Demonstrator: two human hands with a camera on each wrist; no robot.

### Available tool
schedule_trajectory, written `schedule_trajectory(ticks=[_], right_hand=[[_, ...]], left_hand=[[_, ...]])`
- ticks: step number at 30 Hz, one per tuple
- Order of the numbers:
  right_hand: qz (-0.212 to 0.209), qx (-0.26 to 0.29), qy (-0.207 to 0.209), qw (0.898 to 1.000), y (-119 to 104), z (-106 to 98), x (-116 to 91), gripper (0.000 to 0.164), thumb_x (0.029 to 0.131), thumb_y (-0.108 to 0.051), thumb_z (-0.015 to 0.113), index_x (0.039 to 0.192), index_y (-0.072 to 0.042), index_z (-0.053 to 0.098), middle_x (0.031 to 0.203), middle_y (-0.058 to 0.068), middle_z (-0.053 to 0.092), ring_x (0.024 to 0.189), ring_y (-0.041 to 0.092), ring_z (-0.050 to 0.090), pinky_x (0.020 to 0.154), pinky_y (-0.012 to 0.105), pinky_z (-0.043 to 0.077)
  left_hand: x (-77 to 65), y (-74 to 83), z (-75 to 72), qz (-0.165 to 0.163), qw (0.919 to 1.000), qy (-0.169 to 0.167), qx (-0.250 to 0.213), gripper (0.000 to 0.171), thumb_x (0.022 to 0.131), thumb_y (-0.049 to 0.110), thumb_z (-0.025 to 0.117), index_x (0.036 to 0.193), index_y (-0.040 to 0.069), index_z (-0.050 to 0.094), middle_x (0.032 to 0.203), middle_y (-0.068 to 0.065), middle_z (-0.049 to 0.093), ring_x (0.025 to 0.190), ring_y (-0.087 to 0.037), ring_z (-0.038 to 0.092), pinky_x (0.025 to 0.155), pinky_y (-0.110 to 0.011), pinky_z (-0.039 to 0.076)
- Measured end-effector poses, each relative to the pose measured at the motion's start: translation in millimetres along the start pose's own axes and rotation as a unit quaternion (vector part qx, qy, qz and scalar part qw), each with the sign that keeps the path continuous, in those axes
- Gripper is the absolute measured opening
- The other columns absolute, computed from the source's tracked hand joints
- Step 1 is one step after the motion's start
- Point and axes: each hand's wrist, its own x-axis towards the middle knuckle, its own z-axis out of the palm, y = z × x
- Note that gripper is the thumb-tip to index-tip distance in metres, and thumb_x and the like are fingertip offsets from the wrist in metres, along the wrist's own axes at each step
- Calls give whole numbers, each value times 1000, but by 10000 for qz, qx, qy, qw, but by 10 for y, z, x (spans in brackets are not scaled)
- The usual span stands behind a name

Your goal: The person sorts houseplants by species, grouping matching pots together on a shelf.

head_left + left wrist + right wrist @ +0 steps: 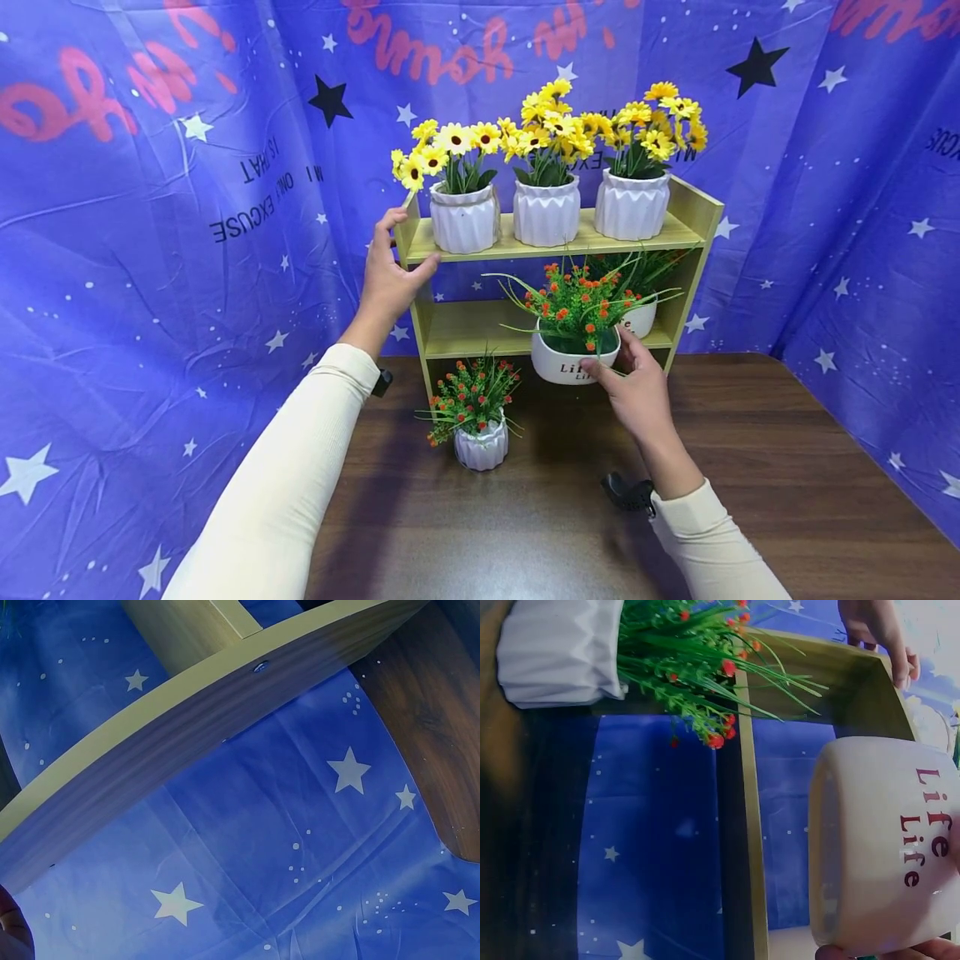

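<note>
My right hand (639, 396) holds a white oval flowerpot (558, 364) with "Life" lettering, thumb on its front and fingers at its right side. Grass blades and small orange flowers (573, 304) fill this pot. It is in front of the middle board of a light wooden shelf rack (480, 329); in the right wrist view the lettered pot (881, 847) appears sideways with its underside showing. My left hand (392, 279) grips the rack's upper left corner, thumb on the top board's front edge and fingers by the side panel.
Three white pleated pots of yellow flowers, left (463, 221), middle (546, 212) and right (632, 207), stand on the top board. Another white pot (641, 318) sits on the middle board's right. A pleated pot (482, 448) with orange-red flowers stands on the brown table (420, 533).
</note>
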Motion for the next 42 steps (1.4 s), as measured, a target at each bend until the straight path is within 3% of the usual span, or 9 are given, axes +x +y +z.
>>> schedule_trajectory(ticks=[10,17,26,33,42], right_hand=[[-232,-106,-263,9993,19,214,227,76,88,-24,77,150,-3,38,144,19,50,129,34,50,99,48,47],[-381,-145,-87,9991,49,360,335,73,88,-23,78,145,2,40,137,23,53,126,34,52,100,47,45],[-499,-450,-45,9977,19,521,493,63,91,-25,74,141,3,45,124,22,61,109,31,57,93,46,46],[-528,-763,-101,9956,-19,602,612,66,93,-29,71,144,1,42,127,23,59,114,36,56,98,50,43],[-326,-648,-231,9971,37,670,793,67,96,-28,67,150,-3,35,136,22,52,126,35,50,106,48,36]], left_hand=[[-14,-31,16,76,9999,62,-34,67,81,14,80,136,9,42,153,0,41,120,-30,47,96,-45,42],[8,-20,17,275,9995,114,-105,67,80,13,79,135,8,42,152,-2,41,124,-28,46,99,-42,40],[-6,-35,-7,221,9996,154,-76,65,81,12,79,135,8,42,152,-5,42,120,-32,47,94,-47,43],[2,-44,-15,216,9996,155,-64,65,81,12,78,135,8,41,152,-4,42,120,-33,47,93,-48,44],[2,-43,18,158,9998,84,-77,66,81,13,79,135,11,42,152,-3,41,119,-33,48,90,-47,45]])
